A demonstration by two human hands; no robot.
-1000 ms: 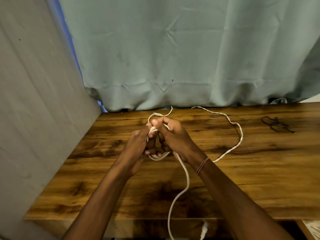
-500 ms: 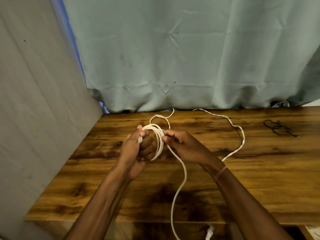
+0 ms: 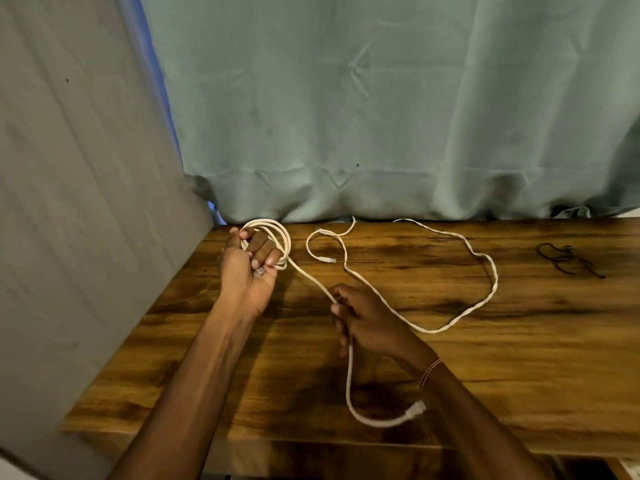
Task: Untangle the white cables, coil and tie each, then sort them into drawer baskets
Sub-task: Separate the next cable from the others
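Observation:
My left hand [image 3: 247,263] grips a small coil of white cable [image 3: 273,233] above the table's far left corner, fingers curled round the loops. From the coil the cable runs down right to my right hand [image 3: 360,322], which pinches it. Below that hand its loose tail curves to a white plug [image 3: 417,408] near the front edge. A second white cable [image 3: 485,265] lies loose on the wood in a wide loop behind my right hand, its connector [image 3: 329,260] at mid-table.
The wooden table [image 3: 519,358] meets a grey panel [image 3: 79,237] on the left and a pale green curtain [image 3: 381,116] at the back. A tangle of thin black ties [image 3: 568,259] lies at the far right. The table's front edge runs below my forearms.
My hands have parted: the left carried the coil left and back, the right slid down along the cable toward me. The plug end has come up onto the table.

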